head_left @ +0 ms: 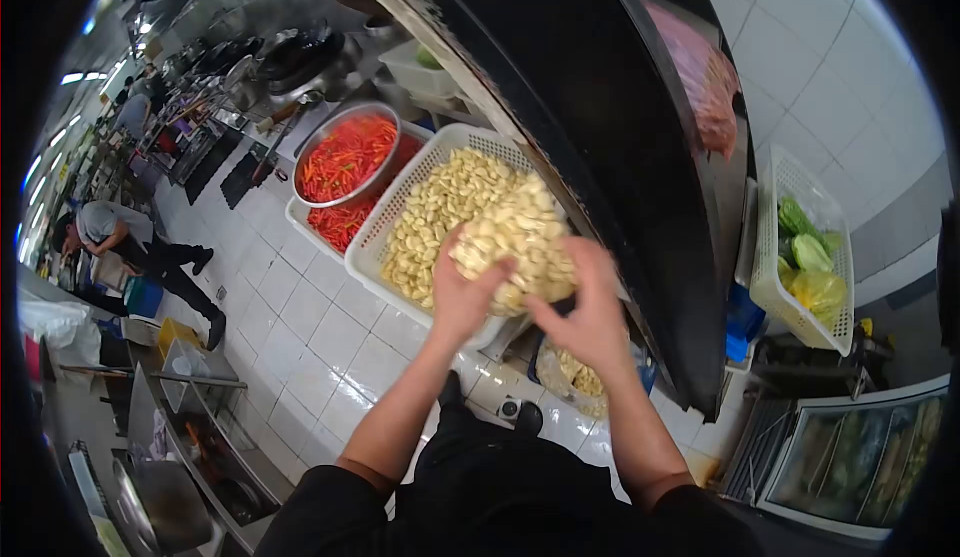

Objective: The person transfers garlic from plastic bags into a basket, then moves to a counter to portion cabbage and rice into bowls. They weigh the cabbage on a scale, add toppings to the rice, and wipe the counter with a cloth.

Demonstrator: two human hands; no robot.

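A clear plastic bag of peeled garlic cloves (520, 242) is held up in both hands above a white slotted basket (440, 152) partly filled with more peeled garlic (440, 207). My left hand (462, 292) grips the bag's lower left side. Gripping its lower right side is my right hand (590, 307). The bag's mouth is hidden from view.
A metal bowl of red chillies (345, 157) sits on a white tray (300, 219) of more chillies, left of the basket. A dark counter edge (620, 157) runs right. A white basket of greens (805, 247) stands far right. Another person (130, 247) bends at far left.
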